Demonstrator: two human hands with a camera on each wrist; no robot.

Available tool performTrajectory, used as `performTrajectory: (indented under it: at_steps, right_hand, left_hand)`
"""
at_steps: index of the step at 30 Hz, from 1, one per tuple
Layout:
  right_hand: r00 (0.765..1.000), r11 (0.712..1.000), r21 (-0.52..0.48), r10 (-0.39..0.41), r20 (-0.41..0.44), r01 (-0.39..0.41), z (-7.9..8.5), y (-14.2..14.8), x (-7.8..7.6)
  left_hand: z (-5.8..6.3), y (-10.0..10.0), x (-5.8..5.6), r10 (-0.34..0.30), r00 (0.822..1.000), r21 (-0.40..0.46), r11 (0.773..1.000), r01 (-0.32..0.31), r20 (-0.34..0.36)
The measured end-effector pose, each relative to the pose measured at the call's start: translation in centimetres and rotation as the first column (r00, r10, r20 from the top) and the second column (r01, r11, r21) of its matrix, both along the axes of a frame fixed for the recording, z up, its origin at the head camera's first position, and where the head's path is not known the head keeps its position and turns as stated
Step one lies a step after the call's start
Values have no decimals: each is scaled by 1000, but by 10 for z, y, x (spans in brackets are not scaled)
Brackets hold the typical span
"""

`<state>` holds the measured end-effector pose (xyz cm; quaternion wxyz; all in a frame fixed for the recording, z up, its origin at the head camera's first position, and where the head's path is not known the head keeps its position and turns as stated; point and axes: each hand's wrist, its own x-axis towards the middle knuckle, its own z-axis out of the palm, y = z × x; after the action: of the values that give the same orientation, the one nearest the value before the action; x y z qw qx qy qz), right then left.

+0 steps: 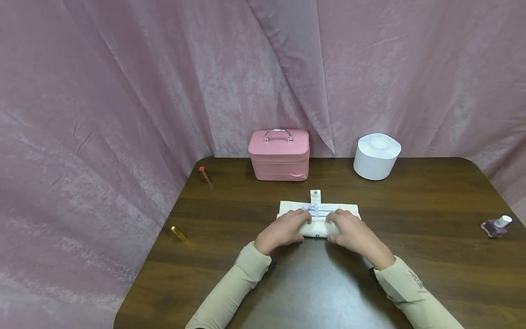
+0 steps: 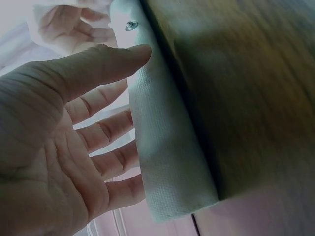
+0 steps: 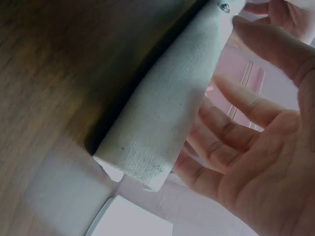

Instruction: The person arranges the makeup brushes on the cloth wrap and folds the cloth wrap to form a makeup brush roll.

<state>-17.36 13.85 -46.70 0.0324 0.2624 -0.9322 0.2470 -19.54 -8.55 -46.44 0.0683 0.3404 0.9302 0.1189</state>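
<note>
A white cloth roll-up pouch (image 1: 318, 228) lies at the middle of the table, its near part folded over and its snap strap (image 1: 315, 196) pointing away from me. Slender pale brush-like sticks (image 1: 324, 210) lie across its inner side under a small band; their kind is too small to tell. My left hand (image 1: 283, 228) grips the folded part on the left, thumb on the near side and fingers behind. On the right, my right hand (image 1: 351, 230) grips the same fold in the same way. Both wrist views show the fold's metal snap (image 2: 131, 26) between the hands.
Behind the pouch stand a pink vanity case (image 1: 279, 155) and a white lidded container (image 1: 376, 156). A red-tipped lipstick (image 1: 204, 174) and a gold tube (image 1: 178, 233) lie at the left. A nail polish bottle (image 1: 495, 227) lies at the right edge. Pink curtains hang behind.
</note>
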Motion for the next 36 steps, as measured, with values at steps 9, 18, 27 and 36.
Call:
performTrajectory:
  at_steps: [9, 18, 27, 36]
  right_hand:
    - [1000, 1000, 24, 13, -19, -13, -4, 0, 1]
    - [998, 1000, 12, 16, -64, -15, -9, -1, 2]
    - [998, 998, -12, 56, -21, -56, -6, 0, -2]
    - [992, 993, -32, 112, 59, -110, 1, 4, -8]
  left_hand:
    - [-4, -2, -1, -2, 1000, 8, 1000, 2, -7]
    - [-6, -1, -2, -4, 1000, 8, 1000, 5, -20]
    - [-8, 0, -4, -1, 1000, 45, 999, 2, -27]
    - [-10, -3, -6, -2, 1000, 66, 998, 4, -25]
